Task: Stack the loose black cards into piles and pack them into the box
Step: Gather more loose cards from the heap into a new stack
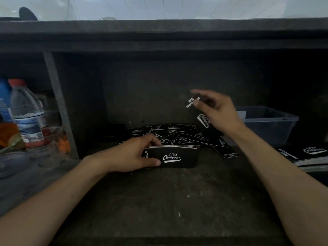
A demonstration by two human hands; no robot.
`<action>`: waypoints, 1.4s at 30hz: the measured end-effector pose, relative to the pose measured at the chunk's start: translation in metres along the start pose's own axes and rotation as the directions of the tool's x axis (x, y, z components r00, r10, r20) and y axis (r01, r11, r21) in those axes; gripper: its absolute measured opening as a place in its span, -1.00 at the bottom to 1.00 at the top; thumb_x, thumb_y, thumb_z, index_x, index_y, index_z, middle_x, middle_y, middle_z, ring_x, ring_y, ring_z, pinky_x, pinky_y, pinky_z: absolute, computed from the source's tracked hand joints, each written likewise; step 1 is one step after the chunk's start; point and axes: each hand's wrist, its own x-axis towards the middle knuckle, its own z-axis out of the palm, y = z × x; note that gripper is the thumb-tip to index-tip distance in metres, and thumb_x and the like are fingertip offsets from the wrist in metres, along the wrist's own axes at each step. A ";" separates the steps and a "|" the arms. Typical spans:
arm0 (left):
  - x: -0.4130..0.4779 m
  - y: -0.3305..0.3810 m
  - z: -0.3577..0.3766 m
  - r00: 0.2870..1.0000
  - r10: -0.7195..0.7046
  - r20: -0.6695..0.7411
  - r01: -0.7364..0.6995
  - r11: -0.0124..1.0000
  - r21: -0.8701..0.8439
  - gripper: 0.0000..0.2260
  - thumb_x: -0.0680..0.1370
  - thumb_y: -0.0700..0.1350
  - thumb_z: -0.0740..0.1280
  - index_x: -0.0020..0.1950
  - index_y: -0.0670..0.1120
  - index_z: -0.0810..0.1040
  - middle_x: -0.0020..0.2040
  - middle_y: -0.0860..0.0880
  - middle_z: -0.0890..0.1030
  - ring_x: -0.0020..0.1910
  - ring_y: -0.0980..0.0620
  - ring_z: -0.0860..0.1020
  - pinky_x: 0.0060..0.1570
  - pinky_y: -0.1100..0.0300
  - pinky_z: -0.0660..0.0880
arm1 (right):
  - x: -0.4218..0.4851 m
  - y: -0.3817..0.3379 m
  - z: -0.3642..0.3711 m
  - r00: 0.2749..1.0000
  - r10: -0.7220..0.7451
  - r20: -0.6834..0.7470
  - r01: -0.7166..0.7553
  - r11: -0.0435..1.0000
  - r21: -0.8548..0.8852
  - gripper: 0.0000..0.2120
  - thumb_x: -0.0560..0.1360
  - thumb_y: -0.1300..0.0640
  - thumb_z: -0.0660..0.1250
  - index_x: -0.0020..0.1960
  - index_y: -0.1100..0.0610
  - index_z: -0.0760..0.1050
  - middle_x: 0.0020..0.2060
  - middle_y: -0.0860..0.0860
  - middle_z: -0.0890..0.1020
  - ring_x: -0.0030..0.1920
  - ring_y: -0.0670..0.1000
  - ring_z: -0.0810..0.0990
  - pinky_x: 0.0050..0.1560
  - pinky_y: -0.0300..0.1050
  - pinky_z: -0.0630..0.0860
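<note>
My left hand (136,153) grips a thick stack of black cards (177,157) with white "Club Camping" lettering, held on edge on the dark bench. Behind it lies a scattered heap of loose black cards (181,135). My right hand (216,109) is raised above the heap's right side and pinches a black card (195,105) between thumb and fingers. A clear plastic box (269,123) stands at the right, behind my right forearm. Another pile of black cards (307,155) lies at the far right edge.
A water bottle with a red cap (26,114) and other bottles and clutter sit at the left, past a grey upright post (58,103). A dark wall and a shelf overhang close off the back. The dark bench surface (159,201) stretches towards me.
</note>
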 end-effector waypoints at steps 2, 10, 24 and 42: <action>0.001 -0.001 0.001 1.000 -0.016 0.003 0.016 1.000 -0.011 -0.49 0.52 0.05 0.51 0.40 0.15 0.38 0.17 0.13 0.63 0.10 0.22 0.63 0.16 0.15 0.59 | -0.006 -0.002 0.007 0.987 0.070 0.144 -0.069 0.998 -0.013 -0.62 0.40 0.22 0.52 0.19 0.06 0.60 -0.11 0.05 0.64 -0.13 -0.05 0.61 0.00 -0.25 0.55; 0.002 -0.002 0.002 1.000 -0.006 -0.012 0.006 1.000 0.002 -0.31 0.52 0.05 0.51 0.55 0.16 0.23 0.24 0.12 0.60 0.16 0.21 0.62 0.26 0.11 0.56 | -0.013 -0.006 0.016 0.794 0.421 0.439 -0.345 0.906 -0.244 -0.65 0.55 -0.10 0.31 0.04 0.19 0.62 -0.09 0.07 0.73 -0.09 0.00 0.70 -0.01 -0.08 0.57; 0.002 0.004 0.003 0.998 -0.033 -0.062 0.032 0.999 -0.011 -0.45 0.52 -0.01 0.52 0.35 0.12 0.25 0.22 0.11 0.54 0.06 0.20 0.60 0.08 0.30 0.54 | -0.017 -0.011 0.003 0.464 0.454 0.761 -0.519 0.835 -0.182 -0.68 0.53 0.37 0.29 0.28 0.23 0.50 0.16 0.14 0.65 0.20 0.07 0.61 0.30 0.04 0.48; 0.001 0.010 0.004 0.998 0.057 0.030 -0.056 0.998 -0.042 -0.79 0.65 -0.13 0.33 0.16 0.19 0.55 0.15 0.17 0.60 0.15 0.22 0.57 0.19 0.19 0.52 | -0.010 0.042 0.010 0.850 0.496 0.178 -0.234 0.658 -0.716 -0.75 0.45 -0.09 0.44 -0.06 0.09 0.68 -0.08 -0.03 0.68 0.00 -0.04 0.61 0.04 -0.14 0.53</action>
